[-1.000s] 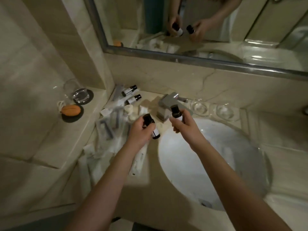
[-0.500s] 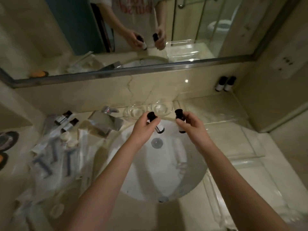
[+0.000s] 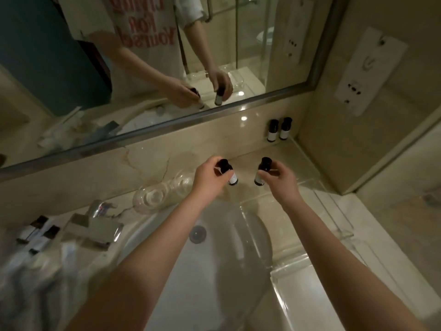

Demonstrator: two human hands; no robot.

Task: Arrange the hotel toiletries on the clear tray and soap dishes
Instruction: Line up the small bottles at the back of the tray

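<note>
I hold one bottle [image 3: 229, 173] in my left hand [image 3: 207, 176] and another bottle [image 3: 261, 171] in my right hand [image 3: 281, 178], both gripped upright above the tray [image 3: 334, 218], probably to stand them near the two bottles [image 3: 278, 129] behind it.

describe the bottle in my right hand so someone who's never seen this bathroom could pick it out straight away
Start at the white sink basin, then look up to the marble ledge below the mirror. Two hands hover there, each holding a small dark bottle. Yours is the right-hand bottle, held upright in the right hand; the left hand's bottle tilts.
</note>
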